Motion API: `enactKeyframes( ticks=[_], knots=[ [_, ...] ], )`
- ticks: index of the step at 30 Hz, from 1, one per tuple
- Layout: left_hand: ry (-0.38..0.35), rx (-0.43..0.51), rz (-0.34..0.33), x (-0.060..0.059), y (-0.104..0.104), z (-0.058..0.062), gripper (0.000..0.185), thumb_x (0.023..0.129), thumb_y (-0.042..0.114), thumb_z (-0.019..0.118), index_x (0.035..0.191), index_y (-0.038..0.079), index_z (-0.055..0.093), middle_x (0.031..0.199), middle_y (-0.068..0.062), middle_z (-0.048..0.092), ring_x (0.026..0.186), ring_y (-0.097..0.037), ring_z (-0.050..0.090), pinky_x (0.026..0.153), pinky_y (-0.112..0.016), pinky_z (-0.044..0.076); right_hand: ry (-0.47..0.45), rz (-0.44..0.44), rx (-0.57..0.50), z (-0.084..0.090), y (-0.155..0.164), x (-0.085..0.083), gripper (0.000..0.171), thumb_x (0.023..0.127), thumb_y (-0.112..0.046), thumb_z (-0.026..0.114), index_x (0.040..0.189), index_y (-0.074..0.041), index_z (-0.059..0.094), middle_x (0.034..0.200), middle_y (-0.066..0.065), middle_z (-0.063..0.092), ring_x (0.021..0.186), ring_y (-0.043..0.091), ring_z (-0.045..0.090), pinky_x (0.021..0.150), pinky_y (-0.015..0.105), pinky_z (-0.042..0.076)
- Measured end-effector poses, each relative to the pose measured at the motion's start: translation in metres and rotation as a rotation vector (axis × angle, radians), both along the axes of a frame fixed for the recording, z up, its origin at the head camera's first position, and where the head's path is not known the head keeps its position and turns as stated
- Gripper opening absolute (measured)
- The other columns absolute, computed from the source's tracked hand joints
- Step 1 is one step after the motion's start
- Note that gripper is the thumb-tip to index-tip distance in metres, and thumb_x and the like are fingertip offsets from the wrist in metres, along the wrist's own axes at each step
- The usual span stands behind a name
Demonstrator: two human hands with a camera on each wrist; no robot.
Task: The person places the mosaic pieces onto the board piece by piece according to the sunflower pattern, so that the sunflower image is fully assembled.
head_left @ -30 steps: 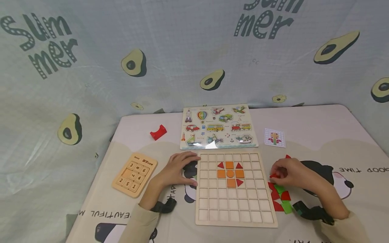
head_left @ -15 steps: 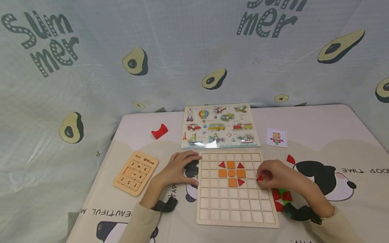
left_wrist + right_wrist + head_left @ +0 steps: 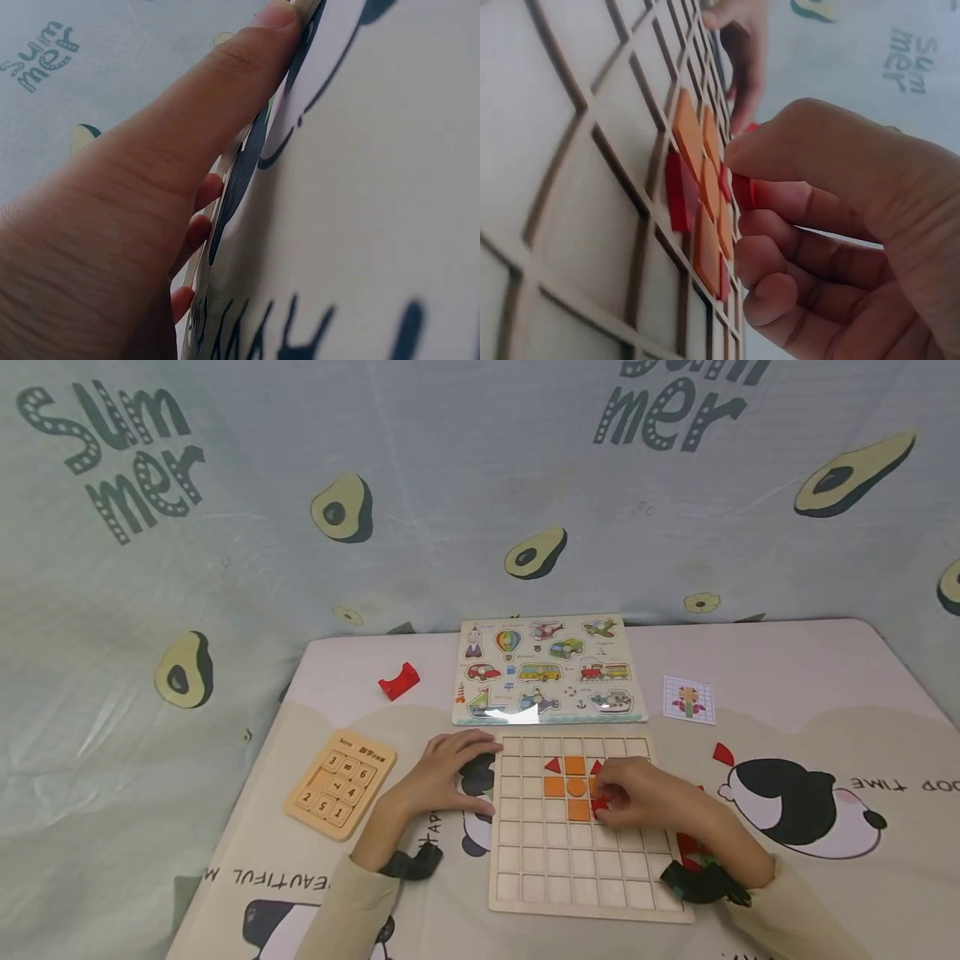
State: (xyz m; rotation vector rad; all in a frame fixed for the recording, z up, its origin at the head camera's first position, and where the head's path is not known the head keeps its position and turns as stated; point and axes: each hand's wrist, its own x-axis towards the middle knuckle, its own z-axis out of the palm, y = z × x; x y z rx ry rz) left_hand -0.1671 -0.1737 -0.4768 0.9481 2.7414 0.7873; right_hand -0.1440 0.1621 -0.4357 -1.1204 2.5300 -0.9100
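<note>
A pale wooden grid board (image 3: pixel 551 862) lies in front of the person. On it sit several orange squares (image 3: pixel 574 766) around an orange circle (image 3: pixel 576 787), with red triangles (image 3: pixel 552 766) at the corners. Over these tiles, the right hand (image 3: pixel 652 797) pinches a small red piece (image 3: pixel 744 191) between thumb and index finger; its full shape is hidden. Along the board's left edge the left hand (image 3: pixel 438 781) is spread, thumb and fingers touching the rim, as the left wrist view also shows.
Loose red and green tiles (image 3: pixel 687 850) lie right of the board, partly under the right wrist; one red tile (image 3: pixel 723 753) is farther back. Behind are a vehicle picture puzzle (image 3: pixel 517 710) and a pattern card (image 3: pixel 688 700). Left stand a number puzzle (image 3: pixel 341 785) and a red notched block (image 3: pixel 400 682).
From the loose tiles at the right, the right hand has travelled left over the board with a red piece in its pinch. The left hand has stayed at the board's edge.
</note>
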Motion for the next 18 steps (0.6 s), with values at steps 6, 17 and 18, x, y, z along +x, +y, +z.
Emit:
enactKeyframes(
  ticks=[6, 17, 18],
  knots=[
    [-0.003, -0.003, -0.001, 0.000, 0.000, 0.000, 0.084, 0.069, 0.049, 0.085, 0.141, 0.023, 0.051, 0.149, -0.002, 0.041, 0.141, -0.022, 0.031, 0.113, -0.049, 0.020, 0.018, 0.047, -0.040, -0.010, -0.016, 0.000, 0.009, 0.079, -0.006, 0.074, 0.081, -0.010, 0.066, 0.070, -0.009, 0.050, 0.066, 0.001, 0.044, 0.059, 0.019, 0.040],
    [-0.005, -0.010, -0.003, -0.001, 0.000, 0.000, 0.085, 0.068, 0.050, 0.085, 0.141, 0.023, 0.050, 0.149, -0.002, 0.040, 0.141, -0.021, 0.030, 0.114, -0.049, 0.019, 0.035, -0.046, -0.004, -0.019, -0.038, 0.004, 0.009, 0.082, -0.010, 0.074, 0.081, -0.015, 0.066, 0.070, -0.011, 0.049, 0.066, 0.002, 0.043, 0.061, 0.020, 0.038],
    [-0.004, -0.008, -0.004, -0.001, 0.000, 0.000, 0.085, 0.068, 0.050, 0.085, 0.142, 0.023, 0.050, 0.149, -0.002, 0.041, 0.141, -0.022, 0.030, 0.114, -0.049, 0.019, 0.038, -0.055, 0.000, -0.019, -0.040, 0.004, 0.008, 0.082, -0.011, 0.074, 0.082, -0.015, 0.066, 0.072, -0.011, 0.050, 0.067, 0.002, 0.043, 0.062, 0.020, 0.039]
  ],
)
